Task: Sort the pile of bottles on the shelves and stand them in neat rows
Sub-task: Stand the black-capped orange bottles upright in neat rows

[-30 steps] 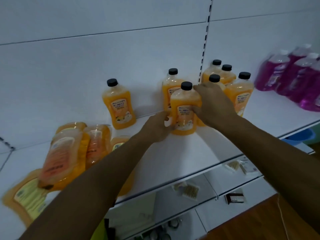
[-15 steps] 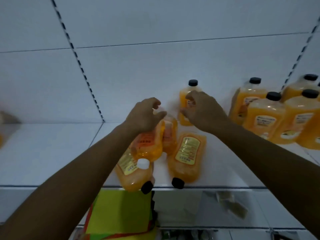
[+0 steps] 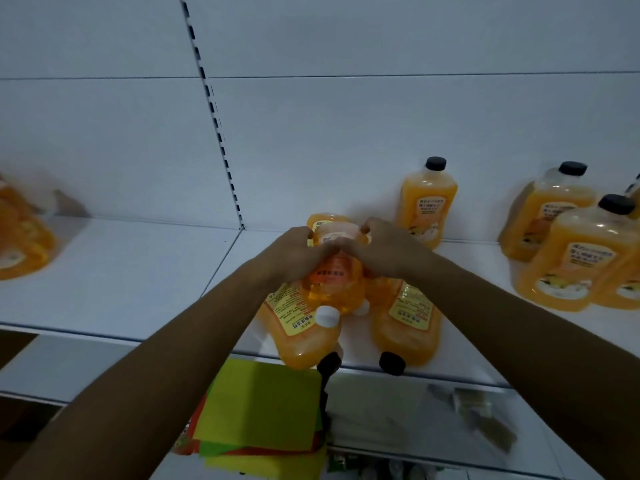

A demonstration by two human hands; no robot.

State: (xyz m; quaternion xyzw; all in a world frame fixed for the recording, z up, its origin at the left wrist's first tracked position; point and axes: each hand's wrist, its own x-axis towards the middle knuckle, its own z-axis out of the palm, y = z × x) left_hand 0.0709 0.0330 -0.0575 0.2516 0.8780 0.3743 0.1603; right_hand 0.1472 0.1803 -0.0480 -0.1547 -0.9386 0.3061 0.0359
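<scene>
A pile of orange bottles lies on the white shelf point(image 3: 138, 278) in front of me. My left hand point(image 3: 294, 252) and my right hand point(image 3: 384, 249) both grip the topmost bottle point(image 3: 334, 275), which has a white cap pointing toward me. Under it lie a left bottle point(image 3: 301, 336) and a right bottle point(image 3: 408, 323), both with black caps at the shelf's front edge. Another bottle point(image 3: 323, 220) peeks out behind my hands. One orange bottle point(image 3: 427, 202) stands upright against the back wall, and a group of upright bottles point(image 3: 568, 258) stands at the right.
More orange bottles point(image 3: 20, 233) lie blurred at the far left of the shelf. A slotted upright rail point(image 3: 214, 119) runs down the back panel. Below the shelf sit green and orange sheets point(image 3: 263, 414) and small items on a lower shelf point(image 3: 485, 417).
My right hand has come off the upright bottle and joined my left hand on the topmost bottle of the pile. My view has shifted slightly left.
</scene>
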